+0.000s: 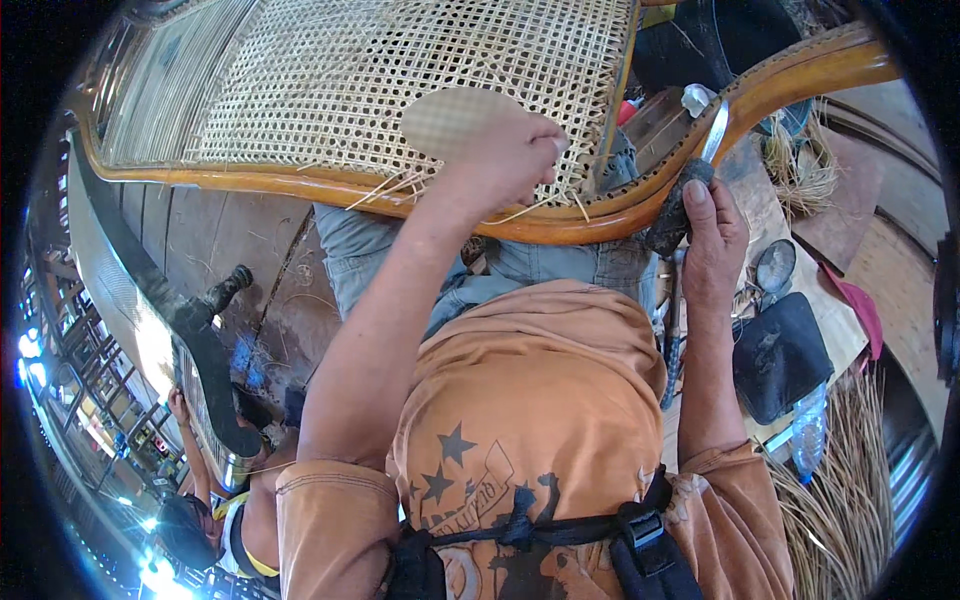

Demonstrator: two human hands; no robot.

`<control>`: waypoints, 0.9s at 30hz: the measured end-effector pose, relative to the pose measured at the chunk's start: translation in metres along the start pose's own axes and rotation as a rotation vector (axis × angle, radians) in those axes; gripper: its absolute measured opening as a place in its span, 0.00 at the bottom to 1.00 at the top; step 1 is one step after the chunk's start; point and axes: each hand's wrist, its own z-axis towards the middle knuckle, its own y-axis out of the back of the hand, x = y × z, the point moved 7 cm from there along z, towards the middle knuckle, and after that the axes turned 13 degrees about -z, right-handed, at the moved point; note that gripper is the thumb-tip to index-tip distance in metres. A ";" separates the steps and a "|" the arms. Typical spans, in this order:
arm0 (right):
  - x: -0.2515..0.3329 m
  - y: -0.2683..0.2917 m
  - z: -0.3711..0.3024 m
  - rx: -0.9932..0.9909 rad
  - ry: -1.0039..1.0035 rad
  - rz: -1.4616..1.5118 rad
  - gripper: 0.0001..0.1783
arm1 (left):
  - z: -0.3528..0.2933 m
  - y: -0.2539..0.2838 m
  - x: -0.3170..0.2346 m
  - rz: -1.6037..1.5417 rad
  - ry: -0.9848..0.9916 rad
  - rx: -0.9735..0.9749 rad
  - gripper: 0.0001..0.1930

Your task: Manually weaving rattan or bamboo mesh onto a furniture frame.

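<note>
A wooden frame [560,228] with a curved, varnished edge lies across my lap. Woven cane mesh [330,75] fills it, and loose cane ends [385,190] stick out along the near edge. Over the mesh, close to its right corner, my left hand [505,160] is closed with the fingers curled; what they grip, if anything, is hidden. My right hand [715,235] holds a knife by its dark, wrapped handle [668,215], thumb along the top. The bare blade [715,133] points away from me, beside the frame's curved right arm.
Right of me lie a dark flat pad [782,358], a clear plastic bottle [809,435] and a bundle of cane strips [840,480]. More loose strands [800,175] hang farther off. At left stands another curved woven piece [130,290], with a person [215,530] working by it.
</note>
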 end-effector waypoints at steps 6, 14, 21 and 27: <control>0.001 0.000 0.002 0.023 -0.001 -0.026 0.16 | 0.016 -0.011 0.000 0.190 -0.248 0.046 0.13; 0.004 -0.001 0.000 0.006 -0.010 0.008 0.17 | 0.022 -0.013 0.001 0.270 -0.165 0.093 0.13; 0.004 -0.002 0.003 0.003 0.023 -0.011 0.16 | 0.025 -0.004 -0.002 0.245 -0.220 0.005 0.13; 0.005 0.000 0.003 0.021 -0.004 -0.014 0.16 | 0.016 -0.021 -0.006 0.063 0.030 0.156 0.11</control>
